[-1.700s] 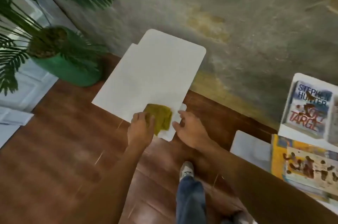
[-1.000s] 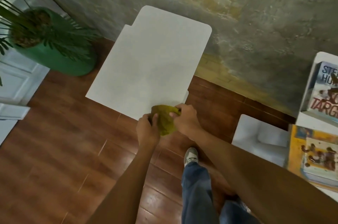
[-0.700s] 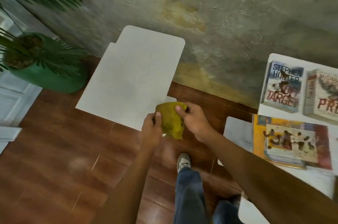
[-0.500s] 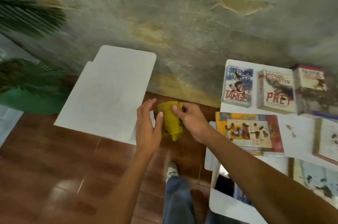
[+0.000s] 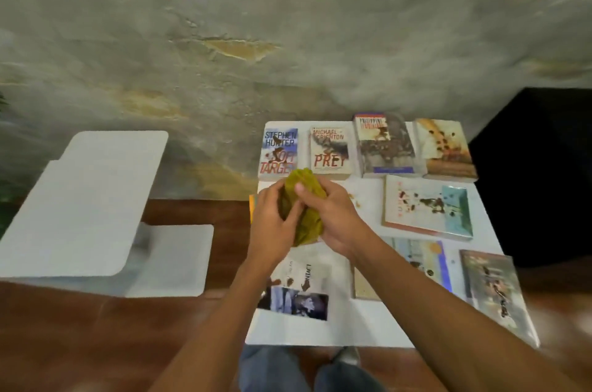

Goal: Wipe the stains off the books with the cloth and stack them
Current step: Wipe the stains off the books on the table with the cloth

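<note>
Head: eight books (one cloth)

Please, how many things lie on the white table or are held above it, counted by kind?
Books, at least partly visible: 9 (for example Soft Target, Prey and the pale book with dark stains)
Cloths: 1, the green cloth, held by the left hand and the right hand
Total: 10
</note>
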### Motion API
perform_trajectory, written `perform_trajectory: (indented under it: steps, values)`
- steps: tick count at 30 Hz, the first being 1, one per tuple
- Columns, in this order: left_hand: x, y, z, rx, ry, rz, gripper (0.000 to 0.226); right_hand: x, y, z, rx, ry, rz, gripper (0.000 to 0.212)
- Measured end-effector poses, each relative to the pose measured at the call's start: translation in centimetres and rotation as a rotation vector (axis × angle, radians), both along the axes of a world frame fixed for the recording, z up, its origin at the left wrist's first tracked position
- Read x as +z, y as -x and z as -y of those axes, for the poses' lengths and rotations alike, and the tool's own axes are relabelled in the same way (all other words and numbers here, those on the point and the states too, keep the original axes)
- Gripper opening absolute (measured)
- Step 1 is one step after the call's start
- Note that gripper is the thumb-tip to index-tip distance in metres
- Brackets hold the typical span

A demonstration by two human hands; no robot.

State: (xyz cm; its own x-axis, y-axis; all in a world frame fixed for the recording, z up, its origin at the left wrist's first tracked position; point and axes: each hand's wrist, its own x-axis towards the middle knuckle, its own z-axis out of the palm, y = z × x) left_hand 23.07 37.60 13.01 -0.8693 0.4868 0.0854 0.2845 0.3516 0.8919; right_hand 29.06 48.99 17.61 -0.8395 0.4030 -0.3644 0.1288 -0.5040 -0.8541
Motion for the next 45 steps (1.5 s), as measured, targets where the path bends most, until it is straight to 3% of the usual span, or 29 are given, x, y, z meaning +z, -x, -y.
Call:
perform_trajectory:
  steps: [6,9,14,18,25,29,32,35,39,45]
  values:
    - [1.2,-4.2,-4.7,-0.085,-0.028,0.037,0.039,0.3,-5.2,-4.6,-0.097,-0.098,0.063,0.027]
    - [1.3,-5.0,-5.8,-0.129,-0.03,0.029,0.047,0.4,-6.7,-6.6,-0.135,-0.04,0.071,0.033]
    - [0.9,-5.1,-7.7,-0.171,-0.041,-0.071,0.032,1.0,-7.7,-8.9,-0.141,0.13,-0.003,0.037]
    - [0.4,-4.1,-10.2,-0.202,-0.029,-0.031,0.033,0.7,-7.9,-10.4,-0.154,0.228,-0.054,0.038]
    - [-1.0,-3.9,-13.1,-0.319,0.019,0.012,0.033,-1.1,-8.9,-13.3,-0.199,0.096,0.015,0.036]
    - [-1.6,-5.1,-14.4,-0.307,0.042,0.023,0.027,-1.7,-9.7,-15.0,-0.2,0.058,0.069,0.034]
    - [-1.9,-6.0,-15.6,-0.264,0.026,0.17,0.039,-2.3,-9.9,-16.7,-0.186,0.02,0.141,0.03]
    - [-1.1,-7.3,-18.0,-0.223,-0.01,0.265,0.035,-3.0,-10.6,-19.4,-0.15,0.033,0.201,0.031]
    - [-0.9,-7.9,-20.5,-0.147,0.077,0.217,0.025,-3.4,-11.6,-23.5,-0.132,0.029,0.252,0.031]
    - [-2.6,-5.8,-23.0,-0.04,0.296,0.055,0.034,-3.2,-12.2,-30.1,-0.034,-0.052,0.203,0.033]
